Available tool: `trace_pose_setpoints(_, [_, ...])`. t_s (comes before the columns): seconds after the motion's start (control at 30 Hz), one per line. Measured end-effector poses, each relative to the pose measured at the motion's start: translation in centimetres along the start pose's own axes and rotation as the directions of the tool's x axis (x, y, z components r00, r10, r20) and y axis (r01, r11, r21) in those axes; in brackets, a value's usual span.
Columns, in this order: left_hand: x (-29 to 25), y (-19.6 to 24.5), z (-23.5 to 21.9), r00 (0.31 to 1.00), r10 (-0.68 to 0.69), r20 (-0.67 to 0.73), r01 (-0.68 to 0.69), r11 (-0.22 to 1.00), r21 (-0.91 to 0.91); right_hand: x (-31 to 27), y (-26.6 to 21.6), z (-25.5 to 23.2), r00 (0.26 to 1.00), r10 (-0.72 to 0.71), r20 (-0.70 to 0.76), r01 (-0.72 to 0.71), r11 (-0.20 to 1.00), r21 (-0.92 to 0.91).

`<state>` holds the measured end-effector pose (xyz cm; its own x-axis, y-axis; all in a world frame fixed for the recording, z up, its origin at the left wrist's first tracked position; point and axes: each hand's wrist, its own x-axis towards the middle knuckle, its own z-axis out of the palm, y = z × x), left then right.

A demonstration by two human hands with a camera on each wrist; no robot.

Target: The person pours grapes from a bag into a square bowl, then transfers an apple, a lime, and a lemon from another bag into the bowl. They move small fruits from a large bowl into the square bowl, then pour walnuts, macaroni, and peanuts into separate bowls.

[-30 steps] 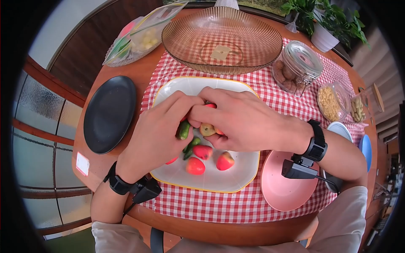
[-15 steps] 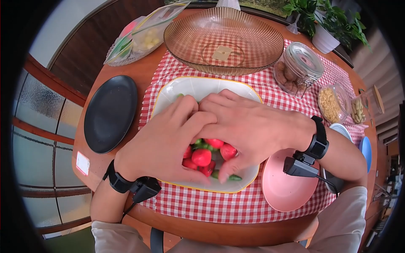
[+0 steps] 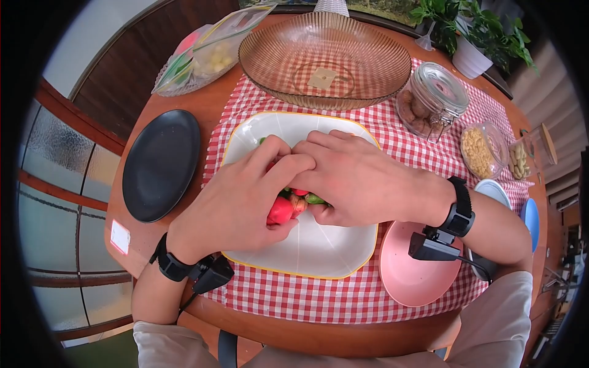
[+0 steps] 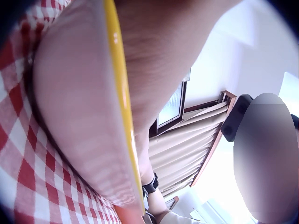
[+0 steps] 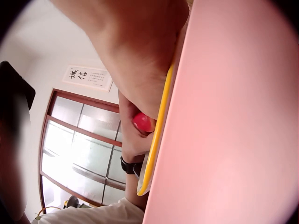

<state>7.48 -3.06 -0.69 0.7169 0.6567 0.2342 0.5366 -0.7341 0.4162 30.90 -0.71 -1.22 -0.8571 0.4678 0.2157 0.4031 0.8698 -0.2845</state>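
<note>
Both hands cup a cluster of small produce over the white dish [image 3: 331, 251] with the yellow rim. My left hand [image 3: 230, 199] curls round a shiny red fruit [image 3: 280, 210], its thumb underneath; in the right wrist view, a red fruit [image 5: 143, 122] shows between the hands. Beside it is a brownish, round piece [image 3: 298, 205]. My right hand [image 3: 362, 184] curls in from the other side, its thumb against a green pepper-like piece [image 3: 315, 199]. The fingers of both hands meet on top and hide most of the cluster. A bit of green [image 3: 262, 140] peeks out beyond the left fingers.
A pink bowl [image 3: 417, 276] stands right of the dish, a black plate [image 3: 161, 165] left. Behind are a large ribbed amber bowl [image 3: 276, 70], a walnut jar [image 3: 432, 101], nut containers [image 3: 477, 151] and bagged produce [image 3: 211, 58]. A checked cloth [image 3: 294, 300] lies beneath.
The hands first hovered over scattered pieces, then spread round them with thumbs apart. Now they have drawn the pieces together toward the dish's middle, and its near part shows bare.
</note>
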Motion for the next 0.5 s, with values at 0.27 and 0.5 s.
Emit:
trace_pose_setpoints(0.27, [0.09,-0.09,0.24,0.996,0.02,-0.085,-0.017,0.999,0.037,0.07,0.03,-0.17,0.989,-0.017,-0.149,0.01,0.999,-0.047])
trace_pose_setpoints(0.5, [0.19,-0.15,0.12,0.989,0.007,-0.15,-0.014,0.999,-0.047,-0.01,0.05,-0.31,0.972,-0.05,-0.228,0.036,0.997,-0.065])
